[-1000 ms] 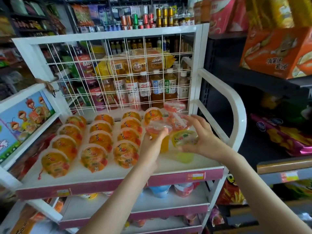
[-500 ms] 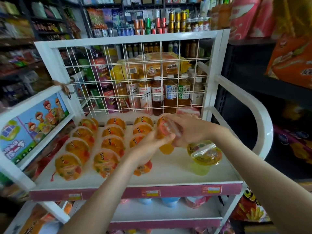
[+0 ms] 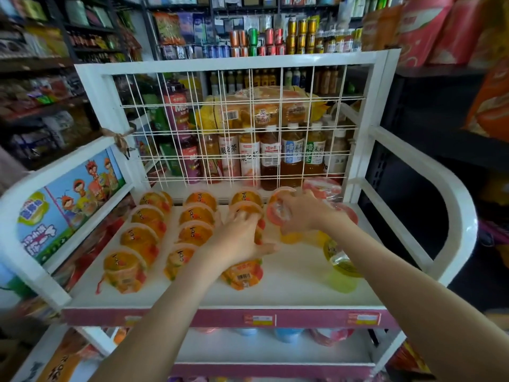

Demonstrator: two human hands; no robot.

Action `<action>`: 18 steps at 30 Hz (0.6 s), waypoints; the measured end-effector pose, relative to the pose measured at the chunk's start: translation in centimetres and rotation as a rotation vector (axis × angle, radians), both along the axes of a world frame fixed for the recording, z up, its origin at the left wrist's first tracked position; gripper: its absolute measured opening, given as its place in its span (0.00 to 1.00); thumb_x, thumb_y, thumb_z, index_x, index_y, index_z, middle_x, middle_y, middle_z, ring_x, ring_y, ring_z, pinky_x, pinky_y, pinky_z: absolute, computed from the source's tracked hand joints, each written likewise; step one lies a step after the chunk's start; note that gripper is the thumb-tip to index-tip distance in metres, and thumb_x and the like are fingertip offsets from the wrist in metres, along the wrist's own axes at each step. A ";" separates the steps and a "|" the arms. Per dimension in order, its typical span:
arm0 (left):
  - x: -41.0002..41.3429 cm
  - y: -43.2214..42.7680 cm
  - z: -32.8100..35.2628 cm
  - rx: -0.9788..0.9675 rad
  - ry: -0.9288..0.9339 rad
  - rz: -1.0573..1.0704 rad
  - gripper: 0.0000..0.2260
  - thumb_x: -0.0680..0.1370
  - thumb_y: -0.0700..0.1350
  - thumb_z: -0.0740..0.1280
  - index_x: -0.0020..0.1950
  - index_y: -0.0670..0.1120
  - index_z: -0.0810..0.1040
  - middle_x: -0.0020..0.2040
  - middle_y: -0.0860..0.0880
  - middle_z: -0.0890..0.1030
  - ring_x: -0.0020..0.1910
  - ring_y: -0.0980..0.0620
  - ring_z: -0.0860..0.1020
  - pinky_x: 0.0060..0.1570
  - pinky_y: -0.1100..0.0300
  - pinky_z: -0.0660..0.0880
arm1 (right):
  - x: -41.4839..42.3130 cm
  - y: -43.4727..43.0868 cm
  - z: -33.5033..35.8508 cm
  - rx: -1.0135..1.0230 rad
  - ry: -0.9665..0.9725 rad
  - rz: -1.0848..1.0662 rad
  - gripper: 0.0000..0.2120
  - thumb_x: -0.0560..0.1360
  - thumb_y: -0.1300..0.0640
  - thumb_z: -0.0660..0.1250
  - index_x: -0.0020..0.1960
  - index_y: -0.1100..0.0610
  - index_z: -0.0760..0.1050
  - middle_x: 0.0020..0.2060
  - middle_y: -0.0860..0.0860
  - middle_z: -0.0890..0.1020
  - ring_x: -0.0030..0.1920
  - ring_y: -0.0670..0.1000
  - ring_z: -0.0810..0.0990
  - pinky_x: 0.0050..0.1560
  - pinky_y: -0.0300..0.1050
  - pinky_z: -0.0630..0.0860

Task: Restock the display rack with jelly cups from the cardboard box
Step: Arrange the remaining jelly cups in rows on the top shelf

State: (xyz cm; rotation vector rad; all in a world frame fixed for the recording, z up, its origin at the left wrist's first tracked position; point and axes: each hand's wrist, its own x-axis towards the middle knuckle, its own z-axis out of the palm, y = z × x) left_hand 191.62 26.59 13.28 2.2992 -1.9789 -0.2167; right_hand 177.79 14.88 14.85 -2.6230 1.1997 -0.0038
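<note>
Shop display rack [image 3: 237, 63]: top shelf was partly restocked.
A red-lidded jelly cup [image 3: 276, 213] was gripped by the right hand [image 3: 305, 213] at centre; neighbouring orange jelly cups [image 3: 195, 213] were steadied under the spread left hand [image 3: 239, 235], so alignment could be held.

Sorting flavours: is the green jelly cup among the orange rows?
No, the green jelly cup lies alone at the shelf's right, apart from the orange cups.

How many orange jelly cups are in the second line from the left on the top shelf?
4. Going from front to back: the front cup, the second cup, the third cup and the back cup. None looks hidden in this line.
</note>
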 end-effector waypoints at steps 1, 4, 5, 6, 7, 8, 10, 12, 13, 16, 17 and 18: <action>0.2 0.0 -0.2 -0.005 -0.019 -0.011 0.36 0.72 0.70 0.60 0.74 0.52 0.61 0.75 0.47 0.61 0.75 0.44 0.54 0.71 0.36 0.52 | 0.0 0.0 0.2 0.011 -0.008 0.010 0.38 0.66 0.48 0.72 0.72 0.50 0.60 0.63 0.53 0.71 0.68 0.59 0.63 0.58 0.52 0.70; 0.4 0.0 -0.7 -0.021 -0.064 -0.013 0.33 0.73 0.68 0.59 0.73 0.53 0.63 0.74 0.48 0.63 0.75 0.44 0.54 0.71 0.35 0.50 | 0.1 0.5 0.4 0.053 -0.026 0.040 0.35 0.68 0.50 0.72 0.71 0.53 0.62 0.57 0.52 0.75 0.59 0.54 0.72 0.50 0.44 0.70; 0.4 -0.1 -0.8 -0.022 -0.064 -0.011 0.32 0.73 0.68 0.59 0.73 0.53 0.63 0.75 0.48 0.62 0.75 0.44 0.54 0.71 0.35 0.49 | 0.2 0.6 0.4 0.056 -0.024 0.042 0.36 0.68 0.51 0.72 0.71 0.53 0.61 0.57 0.52 0.76 0.57 0.53 0.73 0.49 0.44 0.71; 0.4 -0.1 -0.9 -0.021 -0.062 -0.008 0.32 0.74 0.67 0.59 0.73 0.53 0.63 0.75 0.48 0.61 0.75 0.44 0.53 0.71 0.35 0.47 | 0.3 0.7 0.4 0.058 -0.022 0.044 0.36 0.68 0.51 0.71 0.72 0.53 0.61 0.58 0.52 0.76 0.56 0.53 0.74 0.49 0.43 0.71; 0.4 -0.1 -0.9 -0.019 -0.060 -0.007 0.31 0.74 0.67 0.58 0.73 0.53 0.62 0.75 0.47 0.61 0.76 0.43 0.52 0.71 0.34 0.46 | 0.3 0.8 0.5 0.059 -0.014 0.048 0.36 0.68 0.51 0.71 0.72 0.53 0.61 0.59 0.53 0.76 0.55 0.52 0.73 0.49 0.44 0.71; 0.4 0.0 -0.9 -0.018 -0.059 -0.007 0.31 0.75 0.66 0.58 0.73 0.52 0.62 0.75 0.47 0.60 0.76 0.43 0.52 0.71 0.34 0.45 | 0.4 0.8 0.6 0.057 0.003 0.053 0.36 0.68 0.51 0.71 0.72 0.53 0.60 0.60 0.53 0.75 0.55 0.52 0.73 0.49 0.44 0.71; 0.4 0.1 -1.0 -0.024 -0.054 -0.010 0.30 0.76 0.65 0.57 0.73 0.51 0.62 0.76 0.46 0.60 0.76 0.42 0.51 0.71 0.34 0.44 | 0.3 0.9 0.7 0.048 0.049 0.055 0.39 0.69 0.48 0.72 0.74 0.52 0.57 0.65 0.54 0.72 0.60 0.55 0.72 0.51 0.46 0.72; 0.2 0.2 -1.1 -0.053 -0.046 -0.004 0.29 0.76 0.64 0.57 0.73 0.51 0.62 0.75 0.46 0.60 0.76 0.42 0.52 0.71 0.35 0.43 | 0.1 1.2 0.7 0.006 0.086 0.050 0.43 0.68 0.45 0.72 0.76 0.50 0.54 0.70 0.54 0.66 0.67 0.58 0.68 0.60 0.51 0.70; 0.1 0.3 -1.3 -0.079 -0.043 0.002 0.29 0.77 0.64 0.57 0.73 0.51 0.63 0.75 0.46 0.61 0.75 0.42 0.53 0.71 0.35 0.43 | 0.0 1.5 0.5 -0.026 0.092 0.045 0.44 0.67 0.44 0.72 0.76 0.49 0.54 0.72 0.54 0.63 0.70 0.59 0.64 0.64 0.54 0.68; -0.2 0.9 -2.2 -0.239 -0.042 0.024 0.24 0.77 0.61 0.58 0.70 0.50 0.67 0.71 0.47 0.65 0.73 0.42 0.58 0.72 0.36 0.46 | -0.5 3.1 0.2 -0.155 0.056 0.040 0.40 0.69 0.43 0.70 0.75 0.48 0.55 0.74 0.54 0.60 0.74 0.59 0.57 0.70 0.59 0.62; -0.4 1.1 -2.5 -0.333 -0.054 0.023 0.23 0.78 0.59 0.59 0.69 0.50 0.69 0.69 0.47 0.68 0.72 0.43 0.61 0.72 0.38 0.49 | -0.8 3.8 0.3 -0.214 0.019 0.032 0.37 0.71 0.43 0.69 0.75 0.49 0.57 0.74 0.53 0.61 0.74 0.59 0.58 0.70 0.59 0.62; -0.7 1.5 -2.7 -0.440 -0.068 0.013 0.21 0.78 0.57 0.61 0.67 0.49 0.71 0.67 0.47 0.70 0.70 0.43 0.64 0.72 0.40 0.54 | -1.1 4.7 0.3 -0.274 -0.041 0.026 0.34 0.73 0.45 0.67 0.74 0.51 0.59 0.73 0.53 0.62 0.73 0.58 0.60 0.69 0.59 0.64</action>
